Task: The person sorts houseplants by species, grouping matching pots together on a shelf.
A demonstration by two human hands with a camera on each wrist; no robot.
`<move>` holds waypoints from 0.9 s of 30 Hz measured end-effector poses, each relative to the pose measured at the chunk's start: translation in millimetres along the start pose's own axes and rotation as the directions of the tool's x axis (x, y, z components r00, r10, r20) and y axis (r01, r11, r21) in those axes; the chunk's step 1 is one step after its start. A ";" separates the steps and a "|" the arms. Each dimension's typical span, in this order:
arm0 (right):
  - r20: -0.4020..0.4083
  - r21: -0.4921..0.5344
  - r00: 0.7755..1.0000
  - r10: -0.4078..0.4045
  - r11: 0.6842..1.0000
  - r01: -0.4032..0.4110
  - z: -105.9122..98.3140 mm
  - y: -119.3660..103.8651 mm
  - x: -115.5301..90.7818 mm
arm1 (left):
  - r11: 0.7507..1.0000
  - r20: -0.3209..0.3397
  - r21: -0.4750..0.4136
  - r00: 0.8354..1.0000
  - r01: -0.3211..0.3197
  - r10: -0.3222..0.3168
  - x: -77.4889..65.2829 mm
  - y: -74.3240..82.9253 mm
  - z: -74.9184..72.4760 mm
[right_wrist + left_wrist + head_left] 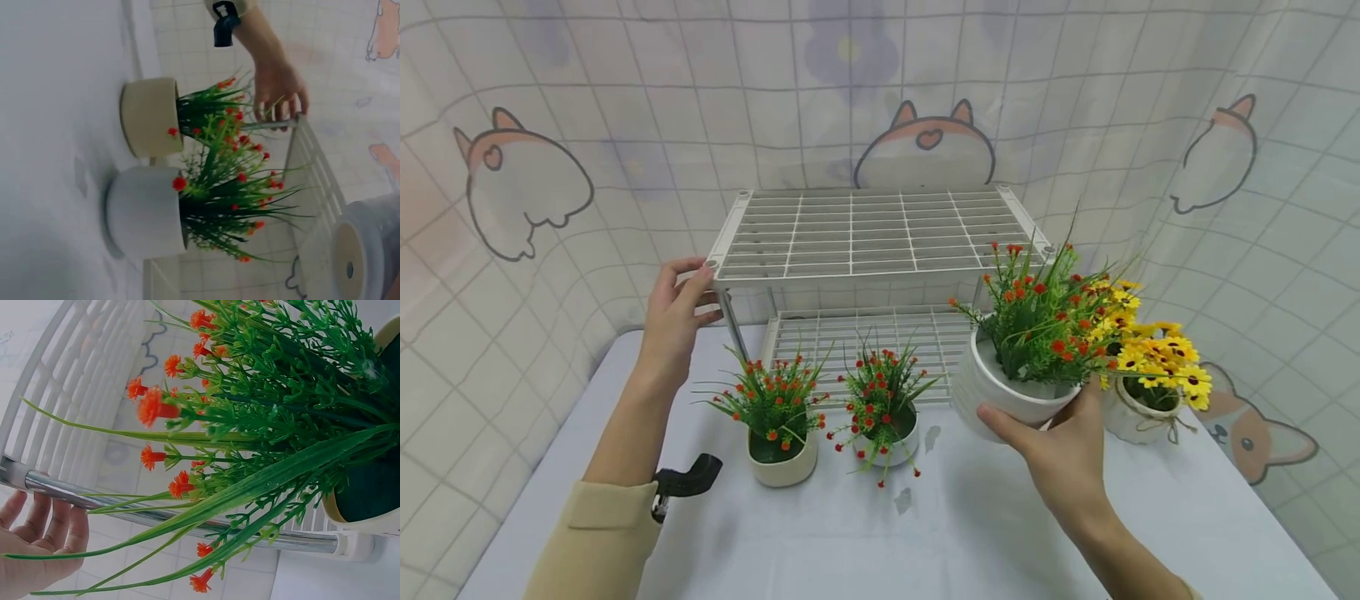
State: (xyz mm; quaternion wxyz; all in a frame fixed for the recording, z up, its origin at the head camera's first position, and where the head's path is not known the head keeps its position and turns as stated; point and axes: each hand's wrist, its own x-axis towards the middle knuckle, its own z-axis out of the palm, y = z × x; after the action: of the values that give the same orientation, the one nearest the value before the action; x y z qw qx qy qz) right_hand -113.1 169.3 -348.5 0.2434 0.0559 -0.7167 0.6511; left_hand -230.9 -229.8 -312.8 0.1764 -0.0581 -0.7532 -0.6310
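Observation:
My right hand (1063, 458) grips a white ribbed flowerpot (1000, 392) of artificial red flowers and grass, raised and tilted above the table in front of the rack's right side. The pot's base (350, 262) shows at the edge of the right wrist view. With my left hand (677, 312) I hold the front left corner of a white two-tier wire rack (880, 277), fingers (59, 522) at the top of its metal post. Before the rack stand a cream pot (782, 462) and a white pot (895, 450), both with red-flowered plants.
At the right, behind the raised pot, yellow artificial flowers (1165, 358) stand in a pale pot (1138, 421) tied with twine. A white cloth covers the table (865, 550). A checked curtain (685, 150) hangs close behind and beside the rack.

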 end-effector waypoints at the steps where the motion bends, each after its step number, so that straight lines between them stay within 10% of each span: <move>1: 0.011 0.030 1.000 -0.027 0.999 0.026 1.7 -3.5 2.0 | 1.000 -0.001 -0.001 1.000 0.001 -0.001 -0.2 -0.4 -0.3; 17: 0.095 0.168 0.970 -0.222 0.964 0.204 48.2 -48.8 53.3 | 1.000 0.001 -0.022 1.000 -0.005 0.005 1.1 -1.6 -0.4; 27: 0.131 0.262 0.977 -0.169 0.956 0.130 94.4 -57.7 93.9 | 1.000 -0.002 0.016 1.000 -0.003 0.003 0.2 -2.1 -0.8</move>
State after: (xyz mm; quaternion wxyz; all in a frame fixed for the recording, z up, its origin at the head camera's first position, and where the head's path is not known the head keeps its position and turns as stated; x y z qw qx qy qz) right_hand -198.4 92.5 -259.8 0.2278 0.1899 -0.6384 0.7103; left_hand -231.6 -231.0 -314.5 0.1786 -0.0573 -0.7579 -0.6248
